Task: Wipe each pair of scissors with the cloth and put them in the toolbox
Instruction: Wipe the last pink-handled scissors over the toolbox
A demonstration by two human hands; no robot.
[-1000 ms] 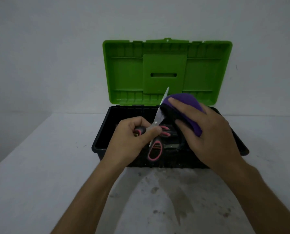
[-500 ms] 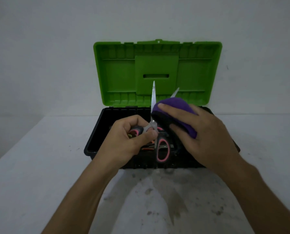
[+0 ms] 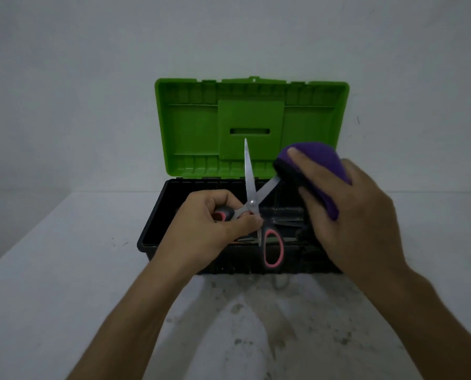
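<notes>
A pair of scissors [image 3: 252, 204] with pink-and-grey handles is held above the open toolbox [image 3: 157, 237], blades spread apart. One handle is pinched in the grip of the left hand [image 3: 215, 223]; the other loop hangs free at the near side. The right blade's tip is enclosed by a purple cloth [image 3: 314, 171], which is clamped in the grip of the right hand [image 3: 349, 215]. The green lid [image 3: 196, 127] is stood upright at the far side. The box is set on a stained white tabletop [image 3: 64, 270].
</notes>
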